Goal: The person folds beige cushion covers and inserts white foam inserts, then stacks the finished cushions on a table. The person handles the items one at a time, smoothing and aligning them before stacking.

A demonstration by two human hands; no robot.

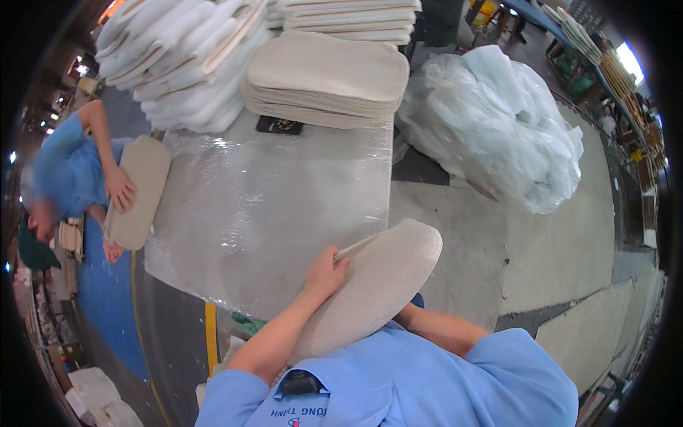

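Note:
A long beige fabric cushion (380,274) with rounded ends is held tilted in front of my chest, its far end pointing away to the right. My left hand (329,274) is closed on its left edge, thumb over the upper face. My right forearm (445,329) reaches beneath the cushion's right side, where the hand is hidden. Beyond it, a stack of similar beige pieces (327,67) lies on the far end of the plastic-covered table (270,199). A small black flat object (279,125) sits against that stack.
White padding sheets (181,60) are piled high at the far left, with another white stack (348,18) beside them. A big plastic-wrapped bundle (498,128) rests on the right. At left, a co-worker in blue (75,160) handles another beige cushion (139,192).

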